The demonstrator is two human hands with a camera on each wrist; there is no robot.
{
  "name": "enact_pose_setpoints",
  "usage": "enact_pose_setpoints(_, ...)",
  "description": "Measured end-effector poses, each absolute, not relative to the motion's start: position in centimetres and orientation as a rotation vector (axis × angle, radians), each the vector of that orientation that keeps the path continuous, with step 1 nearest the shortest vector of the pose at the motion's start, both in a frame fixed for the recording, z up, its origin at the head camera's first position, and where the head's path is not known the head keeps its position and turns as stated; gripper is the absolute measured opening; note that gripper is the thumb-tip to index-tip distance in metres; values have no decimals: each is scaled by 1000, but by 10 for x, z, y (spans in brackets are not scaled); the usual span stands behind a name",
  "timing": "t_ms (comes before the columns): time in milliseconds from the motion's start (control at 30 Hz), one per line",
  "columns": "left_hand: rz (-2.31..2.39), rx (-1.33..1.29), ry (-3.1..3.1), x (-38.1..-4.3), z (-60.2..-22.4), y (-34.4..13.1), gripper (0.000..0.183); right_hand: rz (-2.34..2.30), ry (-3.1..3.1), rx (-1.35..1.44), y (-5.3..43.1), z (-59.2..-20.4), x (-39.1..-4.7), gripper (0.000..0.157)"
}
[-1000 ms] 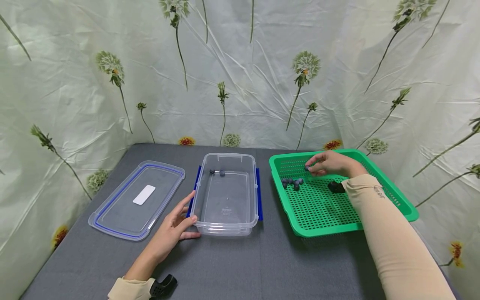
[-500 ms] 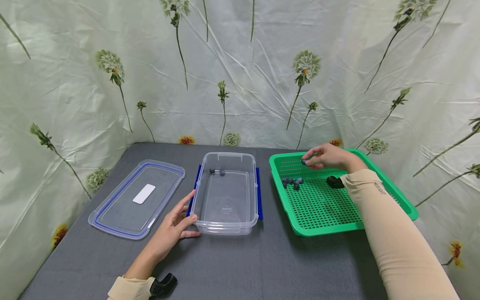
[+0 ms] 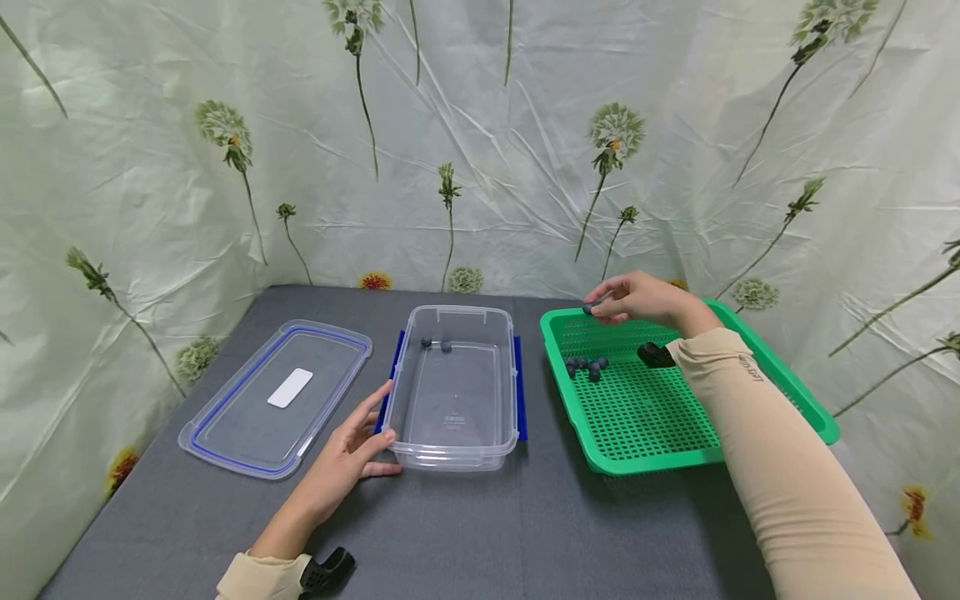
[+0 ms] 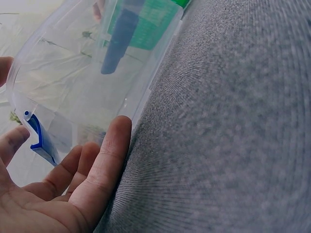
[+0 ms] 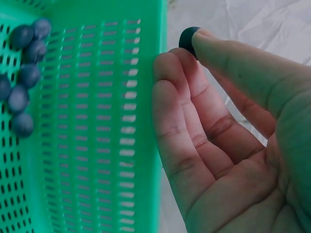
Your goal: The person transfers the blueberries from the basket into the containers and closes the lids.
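My right hand (image 3: 637, 298) pinches a blueberry (image 5: 188, 41) between thumb and fingertips, above the far left part of the green basket (image 3: 645, 457). Several more blueberries (image 3: 587, 367) lie together in the basket's left side. With fingers fairly straight, my left hand (image 3: 347, 458) touches the near left corner and side of the clear plastic container (image 3: 453, 457); one finger lies low along its wall in the left wrist view. Inside the container, near its far end, are two blueberries (image 3: 446, 346).
A clear lid (image 3: 247, 433) with a blue seal and a white label lies left of the container. Blue side clips (image 3: 520, 392) hang down from the container's sides. A grey cloth (image 3: 465, 533) covers the table, and a flower-printed curtain (image 3: 510, 183) stands behind it.
My right hand has lifted and moved left with the blueberry, from inside the basket to over its far rim. The left hand and the container have stayed put.
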State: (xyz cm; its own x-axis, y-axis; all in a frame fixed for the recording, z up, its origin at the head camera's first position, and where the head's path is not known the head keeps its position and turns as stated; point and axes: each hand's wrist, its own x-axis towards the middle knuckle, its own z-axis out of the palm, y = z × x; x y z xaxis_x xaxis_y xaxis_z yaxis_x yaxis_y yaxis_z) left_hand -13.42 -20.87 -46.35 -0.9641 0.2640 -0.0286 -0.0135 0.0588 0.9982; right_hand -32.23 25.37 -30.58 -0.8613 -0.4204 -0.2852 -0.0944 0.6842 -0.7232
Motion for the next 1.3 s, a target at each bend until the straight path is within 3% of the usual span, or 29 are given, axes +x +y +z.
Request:
enact_pose_setpoints(533, 2004, 250, 2132, -133, -464, -210, 71, -1035, 2470, -513, 208, -297, -324, 34)
enact_pose_setpoints(1300, 2019, 264, 2120, -134, -461, -209, 72, -1046, 2388, -607, 123, -318, -326, 27)
